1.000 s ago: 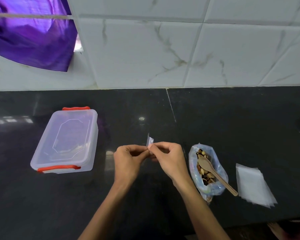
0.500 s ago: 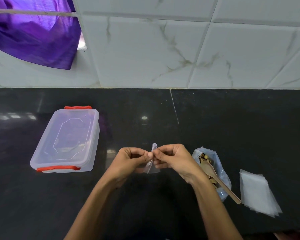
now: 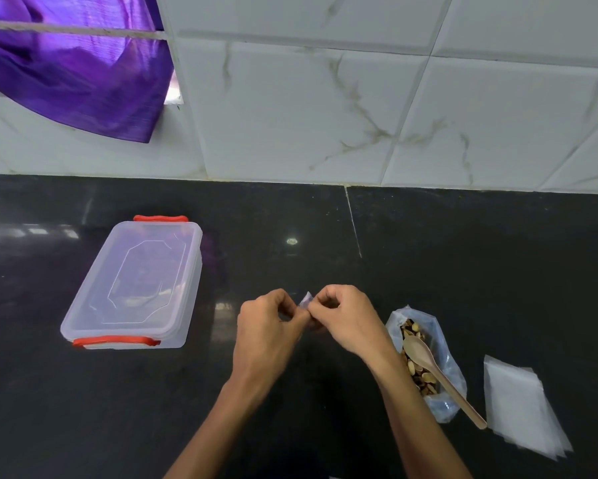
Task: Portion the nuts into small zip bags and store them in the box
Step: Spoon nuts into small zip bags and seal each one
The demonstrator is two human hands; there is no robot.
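Beside the open clear bag of mixed nuts [image 3: 425, 361], the left hand [image 3: 268, 335] and right hand [image 3: 346, 321] each pinch the small clear plastic zip bag [image 3: 305, 300]; I judge the lips should be rubbed apart gently, fingertips high near the zip.

The supporting surface is a black polished stone countertop [image 3: 463, 271] filling the lower half of the frame. A thin pale seam runs across it just right of centre, starting at its rear edge.

Left of centre lies a clear plastic box [image 3: 135, 288], lid fitted, with red clips at its near and far ends.

At lower right lies an open plastic bag of nuts [image 3: 442, 385]. A wooden spoon [image 3: 429, 361] rests in it, bowl on the nuts, handle projecting toward the lower right.

Just right of the spoon handle lies a fanned stack of small clear zip bags [image 3: 518, 406].
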